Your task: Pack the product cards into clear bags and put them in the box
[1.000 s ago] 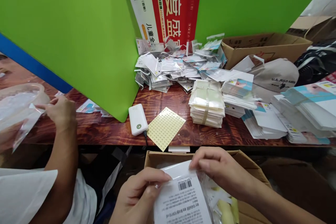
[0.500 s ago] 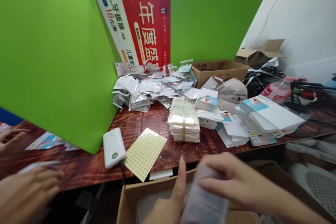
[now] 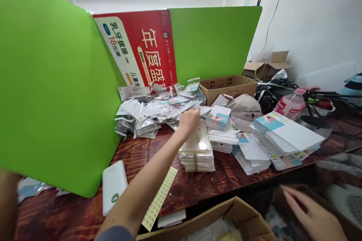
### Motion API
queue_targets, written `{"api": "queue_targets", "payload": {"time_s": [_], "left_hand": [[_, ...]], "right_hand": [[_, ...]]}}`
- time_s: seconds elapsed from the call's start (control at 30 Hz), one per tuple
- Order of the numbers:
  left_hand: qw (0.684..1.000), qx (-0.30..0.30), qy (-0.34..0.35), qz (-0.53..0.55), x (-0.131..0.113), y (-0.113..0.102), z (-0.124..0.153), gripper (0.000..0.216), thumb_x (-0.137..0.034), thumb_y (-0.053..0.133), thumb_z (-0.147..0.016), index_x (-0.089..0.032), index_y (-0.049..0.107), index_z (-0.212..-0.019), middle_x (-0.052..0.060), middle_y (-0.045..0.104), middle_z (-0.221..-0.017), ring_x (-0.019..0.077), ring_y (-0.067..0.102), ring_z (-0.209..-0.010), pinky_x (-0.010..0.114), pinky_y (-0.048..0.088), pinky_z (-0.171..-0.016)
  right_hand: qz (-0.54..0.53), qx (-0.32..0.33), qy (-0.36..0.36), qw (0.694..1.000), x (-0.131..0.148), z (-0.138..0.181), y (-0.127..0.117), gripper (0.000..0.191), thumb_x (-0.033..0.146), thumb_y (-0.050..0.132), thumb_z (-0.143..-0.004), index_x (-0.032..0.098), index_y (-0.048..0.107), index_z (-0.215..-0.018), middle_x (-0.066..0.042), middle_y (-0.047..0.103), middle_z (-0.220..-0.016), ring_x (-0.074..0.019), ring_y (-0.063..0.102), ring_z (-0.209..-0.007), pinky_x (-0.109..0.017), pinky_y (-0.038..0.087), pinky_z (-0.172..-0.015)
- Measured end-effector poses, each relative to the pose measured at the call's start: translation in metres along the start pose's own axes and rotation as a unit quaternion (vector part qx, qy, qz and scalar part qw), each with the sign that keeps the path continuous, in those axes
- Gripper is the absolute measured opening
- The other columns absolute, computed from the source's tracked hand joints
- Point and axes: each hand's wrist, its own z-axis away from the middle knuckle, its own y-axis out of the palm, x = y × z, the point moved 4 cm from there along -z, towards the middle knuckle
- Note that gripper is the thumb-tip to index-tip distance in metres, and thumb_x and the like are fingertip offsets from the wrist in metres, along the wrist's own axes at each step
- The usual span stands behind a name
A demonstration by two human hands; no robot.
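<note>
My left hand (image 3: 190, 121) is stretched forward across the table, its fingers curled at the front of a heap of clear plastic packets (image 3: 158, 107) with printed cards inside. What the fingers hold, if anything, is hidden behind the hand. Just below it stands a banded stack of clear bags (image 3: 196, 154). My right hand (image 3: 313, 214) is low at the right, fingers stretched out, over an open dark box (image 3: 294, 199) with plastic-wrapped things inside. Beneath my left forearm lies a yellow sheet of round stickers (image 3: 160, 199).
An open carton (image 3: 237, 201) stands below the table's front edge. Stacks of folded cards (image 3: 291, 131), a cap (image 3: 245, 111), a pink bottle (image 3: 290, 103) and a small carton (image 3: 227, 86) sit at right. A white power bank (image 3: 114, 184) lies left; green boards (image 3: 212, 41) stand behind. Another person's blurred arm (image 3: 7, 203) shows at left.
My left hand has moved from above the open carton to the packet heap. My right hand has let go of the clear packet and moved right and down. The view has tilted up.
</note>
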Motion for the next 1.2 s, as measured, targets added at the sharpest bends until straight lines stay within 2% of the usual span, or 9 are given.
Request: {"api": "queue_targets", "payload": {"time_s": [0.13, 0.23, 0.33, 0.43, 0.6, 0.73, 0.9, 1.07, 1.2], "left_hand": [[0.996, -0.024, 0.045, 0.068, -0.008, -0.053, 0.044, 0.018, -0.017, 0.061, -0.091, -0.016, 0.068, -0.107, 0.007, 0.072, -0.109, 0.0215, 0.066, -0.103, 0.043, 0.051, -0.096], [0.984, -0.03, 0.055, 0.165, -0.011, -0.083, 0.097, 0.028, -0.027, 0.05, -0.097, -0.021, 0.064, -0.12, 0.007, 0.073, -0.113, 0.0194, 0.07, -0.096, 0.031, 0.057, -0.081], [0.911, 0.019, 0.009, 0.413, -0.004, -0.081, 0.163, 0.075, -0.055, 0.063, -0.086, -0.026, 0.033, -0.149, 0.013, 0.064, -0.133, 0.0276, 0.069, -0.106, 0.035, 0.06, -0.08], [0.886, 0.053, -0.071, 0.454, 0.005, -0.058, 0.224, 0.085, -0.046, 0.07, -0.084, -0.027, 0.025, -0.153, 0.013, 0.05, -0.148, 0.0314, 0.06, -0.123, 0.04, 0.057, -0.095], [0.991, -0.061, 0.082, 0.087, 0.009, -0.065, 0.276, 0.055, -0.014, 0.052, -0.092, -0.018, 0.042, -0.145, 0.015, 0.057, -0.141, 0.026, 0.055, -0.13, 0.041, 0.046, -0.109], [0.986, -0.104, 0.112, -0.07, 0.007, -0.087, 0.29, 0.052, 0.0, 0.049, -0.083, -0.005, 0.051, -0.135, 0.024, 0.061, -0.134, 0.031, 0.055, -0.129, 0.047, 0.046, -0.108], [0.965, -0.134, 0.131, -0.185, -0.01, -0.091, 0.292, 0.044, 0.004, 0.041, -0.083, 0.0, 0.061, -0.122, 0.026, 0.068, -0.122, 0.0369, 0.065, -0.114, 0.052, 0.055, -0.095], [0.983, -0.039, -0.011, 0.181, -0.009, -0.062, 0.3, 0.046, -0.015, 0.051, -0.094, -0.011, 0.049, -0.14, 0.021, 0.064, -0.131, 0.0343, 0.064, -0.118, 0.049, 0.053, -0.098], [0.804, 0.064, -0.151, 0.571, -0.018, -0.043, 0.316, 0.061, -0.047, 0.061, -0.091, -0.025, 0.043, -0.145, 0.011, 0.058, -0.142, 0.0279, 0.057, -0.127, 0.038, 0.048, -0.104]], "right_hand": [[-0.143, -0.084, -0.128, 0.978, 0.114, -0.08, -0.005, 0.071, 0.053, 0.071, -0.073, 0.02, 0.051, -0.133, -0.015, 0.054, -0.139, -0.0369, 0.052, -0.126, -0.053, 0.04, -0.106], [-0.325, 0.174, -0.206, 0.907, 0.212, -0.097, 0.012, 0.051, 0.049, 0.071, -0.081, 0.019, 0.058, -0.121, -0.012, 0.062, -0.128, -0.031, 0.063, -0.111, -0.045, 0.053, -0.092], [-0.394, 0.285, -0.223, 0.845, 0.257, -0.063, 0.029, 0.025, 0.044, 0.055, -0.096, 0.02, 0.064, -0.101, -0.004, 0.074, -0.093, -0.0206, 0.071, -0.078, -0.029, 0.059, -0.063], [-0.435, 0.243, -0.268, 0.825, 0.26, -0.013, 0.034, 0.01, 0.027, 0.055, -0.098, 0.023, 0.061, -0.104, -0.001, 0.072, -0.091, -0.0159, 0.07, -0.08, -0.024, 0.057, -0.067], [-0.238, -0.049, -0.523, 0.817, 0.254, 0.039, -0.005, 0.037, 0.006, 0.07, -0.081, 0.015, 0.061, -0.116, -0.008, 0.064, -0.11, -0.0209, 0.057, -0.112, -0.032, 0.044, -0.102], [-0.158, 0.088, -0.663, 0.726, 0.263, 0.059, 0.0, 0.024, 0.013, 0.053, -0.096, 0.014, 0.065, -0.116, -0.006, 0.07, -0.114, -0.0227, 0.055, -0.119, -0.038, 0.033, -0.108], [-0.14, 0.156, -0.64, 0.739, 0.271, 0.073, 0.025, 0.031, 0.017, 0.045, -0.1, 0.013, 0.059, -0.127, -0.008, 0.068, -0.121, -0.0254, 0.058, -0.116, -0.041, 0.026, -0.108], [-0.201, 0.085, -0.595, 0.773, 0.275, 0.066, 0.01, 0.025, 0.008, 0.053, -0.092, 0.012, 0.059, -0.116, -0.008, 0.073, -0.103, -0.0233, 0.06, -0.097, -0.047, 0.026, -0.103], [-0.243, 0.105, -0.566, 0.781, 0.275, 0.059, 0.006, 0.018, 0.003, 0.044, -0.094, 0.014, 0.057, -0.101, 0.0, 0.06, -0.068, -0.0151, 0.045, -0.063, -0.037, 0.034, -0.076]]}}
